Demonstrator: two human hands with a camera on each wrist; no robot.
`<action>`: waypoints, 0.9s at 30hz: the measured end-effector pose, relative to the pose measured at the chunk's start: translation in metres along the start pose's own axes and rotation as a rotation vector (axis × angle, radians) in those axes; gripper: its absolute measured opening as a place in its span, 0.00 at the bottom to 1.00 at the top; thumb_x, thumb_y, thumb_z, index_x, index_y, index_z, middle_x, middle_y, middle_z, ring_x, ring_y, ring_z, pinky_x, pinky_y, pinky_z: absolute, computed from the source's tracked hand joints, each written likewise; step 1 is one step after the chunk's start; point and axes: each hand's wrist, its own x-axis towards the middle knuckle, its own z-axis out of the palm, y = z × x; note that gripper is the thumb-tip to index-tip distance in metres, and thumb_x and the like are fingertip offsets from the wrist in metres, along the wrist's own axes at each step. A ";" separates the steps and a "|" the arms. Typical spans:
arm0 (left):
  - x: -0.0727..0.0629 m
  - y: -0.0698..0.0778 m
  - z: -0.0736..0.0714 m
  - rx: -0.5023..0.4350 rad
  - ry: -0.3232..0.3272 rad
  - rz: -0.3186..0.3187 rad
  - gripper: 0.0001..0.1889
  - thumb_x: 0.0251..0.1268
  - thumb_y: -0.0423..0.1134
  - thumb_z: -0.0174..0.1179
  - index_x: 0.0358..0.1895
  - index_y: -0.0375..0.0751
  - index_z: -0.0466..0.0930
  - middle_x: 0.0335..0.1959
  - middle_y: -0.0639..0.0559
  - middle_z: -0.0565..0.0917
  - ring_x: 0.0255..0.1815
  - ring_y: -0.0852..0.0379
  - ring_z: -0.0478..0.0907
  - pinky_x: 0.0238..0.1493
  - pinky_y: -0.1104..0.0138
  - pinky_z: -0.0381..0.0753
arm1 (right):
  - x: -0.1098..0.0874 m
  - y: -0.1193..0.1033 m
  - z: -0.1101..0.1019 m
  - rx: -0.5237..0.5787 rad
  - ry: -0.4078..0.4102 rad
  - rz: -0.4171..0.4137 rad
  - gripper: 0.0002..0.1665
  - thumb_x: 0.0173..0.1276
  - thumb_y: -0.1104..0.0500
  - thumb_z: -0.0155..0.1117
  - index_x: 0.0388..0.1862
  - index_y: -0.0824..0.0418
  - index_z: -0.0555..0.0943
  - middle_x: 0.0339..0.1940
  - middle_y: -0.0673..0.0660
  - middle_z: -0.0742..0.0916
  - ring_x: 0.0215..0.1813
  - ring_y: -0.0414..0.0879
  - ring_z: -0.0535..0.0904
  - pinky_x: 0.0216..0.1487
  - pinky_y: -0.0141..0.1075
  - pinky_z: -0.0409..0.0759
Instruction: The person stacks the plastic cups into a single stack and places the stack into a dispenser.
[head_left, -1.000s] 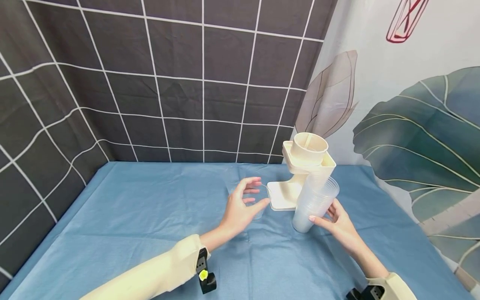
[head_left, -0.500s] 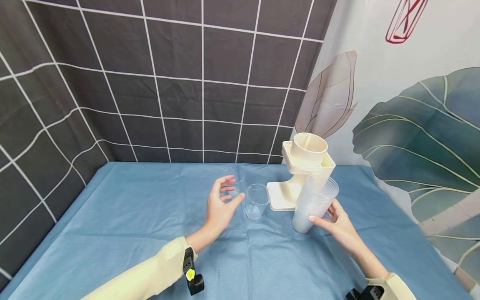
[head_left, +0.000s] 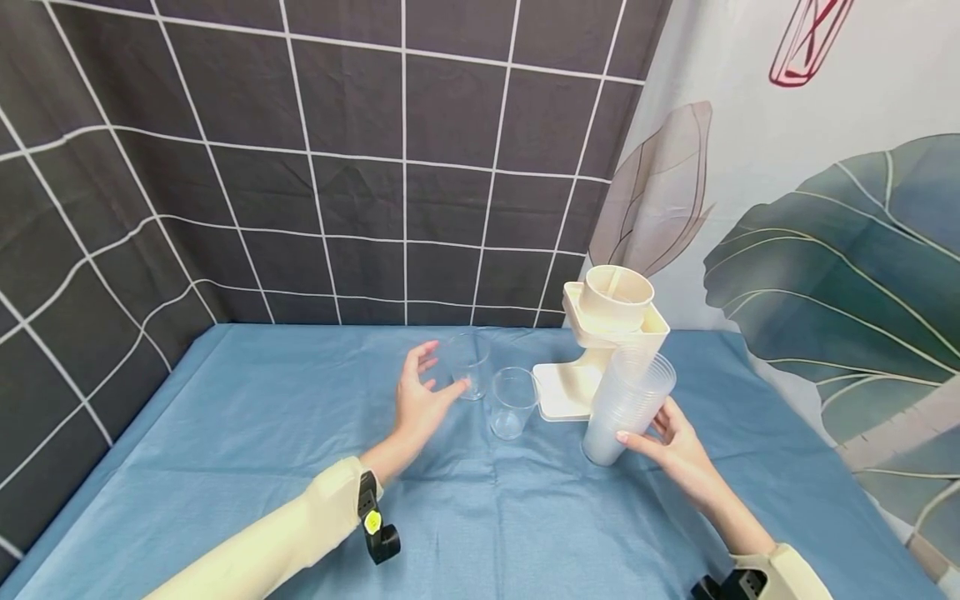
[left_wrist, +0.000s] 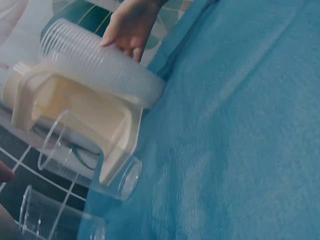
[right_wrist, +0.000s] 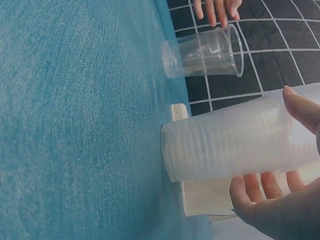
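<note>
Two clear plastic cups stand upright on the blue cloth, one in front [head_left: 513,408] and one farther back and left [head_left: 468,367]. My left hand [head_left: 422,400] is beside the back cup, fingers spread and loosely bent, its thumb tip overlapping the cup's side in the head view. Only a little of that hand shows at the edge of the left wrist view. My right hand [head_left: 675,446] grips a tall stack of nested clear plastic cups [right_wrist: 225,140], thumb on one side and fingers on the other. The stack leans, its lower end at the cloth.
Behind the stack stands a cream plastic stand [head_left: 566,392] with a flat foot and a round open collar [head_left: 618,296] on top. The blue cloth [head_left: 247,417] covers the table. A dark checked curtain [head_left: 345,192] hangs along the back.
My left hand has moved left, away from the front cup, to the left side of the back cup. Both cups now show more fully. The right hand and stack stay put.
</note>
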 end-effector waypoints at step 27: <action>0.028 -0.021 0.012 0.109 -0.119 -0.184 0.46 0.41 0.32 0.74 0.68 0.39 0.60 0.69 0.38 0.67 0.66 0.37 0.68 0.63 0.50 0.73 | 0.000 0.002 0.001 0.072 -0.007 -0.027 0.47 0.63 0.60 0.67 0.74 0.61 0.51 0.68 0.60 0.69 0.57 0.18 0.66 0.53 0.14 0.69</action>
